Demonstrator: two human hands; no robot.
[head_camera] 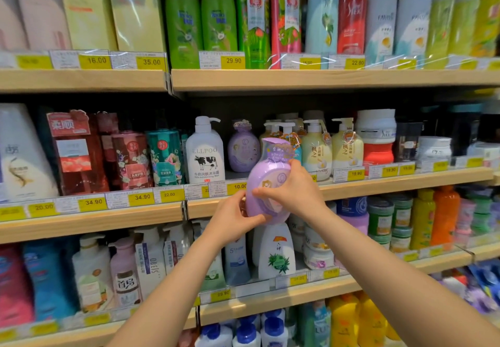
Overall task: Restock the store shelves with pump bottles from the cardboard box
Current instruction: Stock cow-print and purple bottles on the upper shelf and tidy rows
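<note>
I hold a round lilac pump bottle (266,181) up in front of the middle shelf (378,184), both hands on it. My left hand (234,218) grips its lower left side from below. My right hand (290,188) wraps its right side, thumb across the label. The bottle's pump top points up and carries a purple tag. A matching lilac bottle (243,147) stands on the shelf just behind and to the left, beside a white cow-print pump bottle (205,154). The cardboard box is out of view.
Wooden shelves packed with shampoo and lotion bottles fill the view, with yellow price tags along each edge. Cream pump bottles (316,149) stand right of the held bottle. A white pump bottle (276,252) sits on the shelf below my hands.
</note>
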